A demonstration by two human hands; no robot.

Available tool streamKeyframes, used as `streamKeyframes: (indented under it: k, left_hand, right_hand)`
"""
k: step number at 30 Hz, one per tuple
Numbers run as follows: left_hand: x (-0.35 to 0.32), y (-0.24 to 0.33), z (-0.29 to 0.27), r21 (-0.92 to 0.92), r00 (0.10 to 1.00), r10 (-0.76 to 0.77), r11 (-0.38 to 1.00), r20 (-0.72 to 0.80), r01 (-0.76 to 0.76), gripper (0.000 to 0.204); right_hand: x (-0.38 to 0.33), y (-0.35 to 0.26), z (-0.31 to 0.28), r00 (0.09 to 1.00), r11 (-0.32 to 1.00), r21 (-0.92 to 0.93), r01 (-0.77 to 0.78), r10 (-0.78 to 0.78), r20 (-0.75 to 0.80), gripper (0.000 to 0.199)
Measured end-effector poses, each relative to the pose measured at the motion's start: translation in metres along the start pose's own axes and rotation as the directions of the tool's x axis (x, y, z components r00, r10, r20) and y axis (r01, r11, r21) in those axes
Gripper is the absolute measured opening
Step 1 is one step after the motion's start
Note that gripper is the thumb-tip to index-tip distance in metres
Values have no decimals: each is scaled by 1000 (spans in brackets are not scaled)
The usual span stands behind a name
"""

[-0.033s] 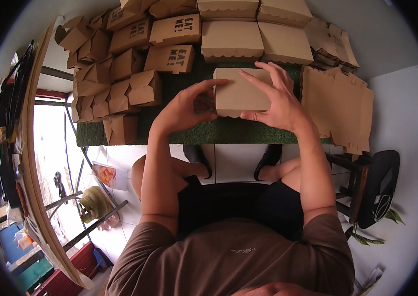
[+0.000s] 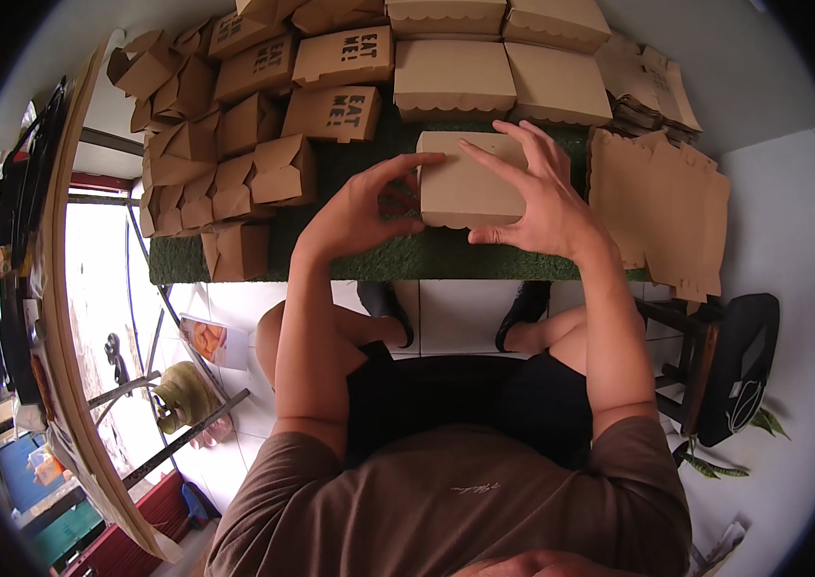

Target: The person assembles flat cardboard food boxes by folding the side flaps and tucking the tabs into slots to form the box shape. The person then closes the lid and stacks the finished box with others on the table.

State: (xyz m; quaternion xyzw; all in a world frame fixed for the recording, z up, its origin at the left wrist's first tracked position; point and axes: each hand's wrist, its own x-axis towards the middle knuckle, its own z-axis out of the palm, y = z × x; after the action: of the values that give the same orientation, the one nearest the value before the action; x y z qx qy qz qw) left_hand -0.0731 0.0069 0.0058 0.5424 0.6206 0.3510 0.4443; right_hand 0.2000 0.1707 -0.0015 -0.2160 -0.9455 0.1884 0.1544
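Observation:
A closed brown cardboard food box (image 2: 470, 190) with a scalloped front edge sits on the green turf-covered table (image 2: 263, 267), straight ahead of me. My left hand (image 2: 355, 213) curves round its left side, index fingertip on the lid and thumb by the lower front corner. From the right, my right hand (image 2: 561, 202) spans the box, its index finger over the lid and its thumb at the front edge. Both hands hold the box between them; some fingertips behind it are hidden.
Small folded boxes (image 2: 278, 173) cluster at the table's left, with printed boxes (image 2: 331, 115) behind. Larger closed boxes (image 2: 451, 77) are stacked at the back. Flat cardboard sheets (image 2: 658, 207) lie on the right, overhanging the front edge. A dark stool (image 2: 696, 356) stands below right.
My right hand's fingers have shifted very slightly left over the lid. The box and my left hand look the same.

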Motion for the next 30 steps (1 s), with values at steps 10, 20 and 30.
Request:
streamKeyframes:
  k: [10, 20, 30]
  left_hand:
    - [0, 0, -1, -2, 1000, -4, 1000, -20, 4, 104]
    - [0, 3, 0, 25, 996, -51, 998, -71, 52, 112]
    - [2, -4, 1, 42, 996, 15, 999, -93, -11, 103]
  right_hand:
    - [1, -11, 2, 990, 999, -19, -26, 29, 136, 112]
    - [5, -7, -2, 992, 999, 38, -30, 25, 124, 98]
    - [3, -10, -1, 993, 1000, 2, -12, 12, 121, 94]
